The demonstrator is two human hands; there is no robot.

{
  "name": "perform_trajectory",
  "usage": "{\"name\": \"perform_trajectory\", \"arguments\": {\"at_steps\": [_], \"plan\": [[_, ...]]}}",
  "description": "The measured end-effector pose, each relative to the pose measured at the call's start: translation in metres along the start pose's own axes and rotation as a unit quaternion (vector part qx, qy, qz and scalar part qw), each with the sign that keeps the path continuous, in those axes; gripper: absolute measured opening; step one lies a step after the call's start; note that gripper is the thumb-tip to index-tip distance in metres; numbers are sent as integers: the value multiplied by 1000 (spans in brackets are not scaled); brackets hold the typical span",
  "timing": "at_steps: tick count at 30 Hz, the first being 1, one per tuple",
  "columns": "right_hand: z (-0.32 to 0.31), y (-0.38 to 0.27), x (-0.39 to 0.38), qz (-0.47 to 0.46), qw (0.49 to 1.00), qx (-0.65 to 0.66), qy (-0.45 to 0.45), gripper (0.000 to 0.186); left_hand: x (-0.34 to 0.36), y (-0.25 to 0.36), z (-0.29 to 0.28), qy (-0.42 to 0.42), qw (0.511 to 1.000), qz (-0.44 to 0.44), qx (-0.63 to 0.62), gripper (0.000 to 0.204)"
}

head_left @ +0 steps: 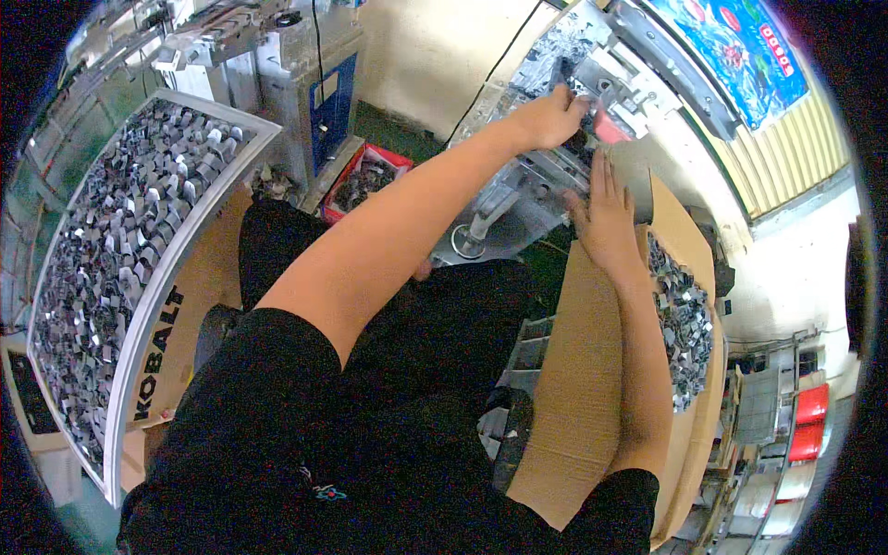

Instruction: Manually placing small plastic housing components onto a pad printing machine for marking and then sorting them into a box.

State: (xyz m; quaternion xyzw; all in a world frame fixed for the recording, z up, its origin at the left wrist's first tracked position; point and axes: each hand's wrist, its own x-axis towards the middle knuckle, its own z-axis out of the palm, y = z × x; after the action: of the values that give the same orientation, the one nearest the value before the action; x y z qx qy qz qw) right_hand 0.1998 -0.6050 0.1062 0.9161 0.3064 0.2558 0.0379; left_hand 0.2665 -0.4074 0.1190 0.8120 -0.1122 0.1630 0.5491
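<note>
My left hand (548, 120) reaches across to the metal press (532, 190) in front of me. Its fingers are drawn together at the tooling (624, 83); whatever they hold is too small or hidden to make out. To its right, my right hand (606, 220) lies by the press's right side, fingers stretched out and thumb apart, with nothing visible in it. A blurred pinkish-red piece (610, 128) shows just beyond its fingertips. Behind my left hand, shiny small metal pieces (560, 46) are heaped on the machine's bed.
At left, a grey-rimmed tray (190, 227) holds many bent metal pieces. A red crate (400, 159) with dark parts stands on the floor beside the press. An open cardboard box (573, 388) under my right forearm contains metal pieces (683, 324). Shelving (758, 407) stands far right.
</note>
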Motion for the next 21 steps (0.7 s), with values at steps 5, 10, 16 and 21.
{"name": "perform_trajectory", "arguments": {"at_steps": [5, 10, 16, 21], "plan": [[-9, -17, -15, 5, 999, -40, 16, 86, 14, -15, 7, 4, 994, 96, 55, 68], [-29, 1, -10, -48, 998, 9, -27, 68, 7, -7, 5, 10, 999, 18, -29, 69], [-28, 29, 5, -8, 962, 271, 28, 30, 3, -2, -2, 48, 999, 16, -13, 63], [-18, 22, 3, -23, 972, 225, 69, 24, -36, 7, -27, 153, 982, 82, -71, 51]]}}
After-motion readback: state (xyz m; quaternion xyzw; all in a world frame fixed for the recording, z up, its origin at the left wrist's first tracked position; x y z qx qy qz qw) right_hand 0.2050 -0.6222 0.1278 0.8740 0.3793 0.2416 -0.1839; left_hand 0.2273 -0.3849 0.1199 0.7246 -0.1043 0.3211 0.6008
